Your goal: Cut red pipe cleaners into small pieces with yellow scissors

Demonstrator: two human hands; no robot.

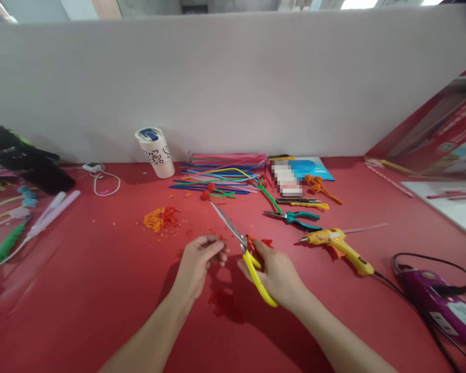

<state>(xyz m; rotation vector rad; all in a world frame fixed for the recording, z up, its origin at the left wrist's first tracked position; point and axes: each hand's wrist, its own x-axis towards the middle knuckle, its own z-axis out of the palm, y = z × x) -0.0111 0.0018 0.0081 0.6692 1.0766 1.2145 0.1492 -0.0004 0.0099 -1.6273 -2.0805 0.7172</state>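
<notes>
My left hand (204, 255) is closed in a pinch, with a small red piece (222, 238) just showing at the fingertips. My right hand (277, 269) grips yellow-handled scissors (259, 282), whose blades point up and to the left, past my left fingertips. Red fuzzy material (267, 242) sticks out by the right hand's fingers; how it is held is partly hidden. On the table below lies a loose patch of red scraps (226, 305). Beyond my left hand is a pile of orange and red clippings (159, 219).
Several coloured pipe cleaners (221, 173) lie at the back beside a white tumbler (155, 153). To the right are pliers (295, 217), a yellow glue gun (339, 248) with its cord, and a purple power strip (440, 303). A curling iron (48, 217) lies left.
</notes>
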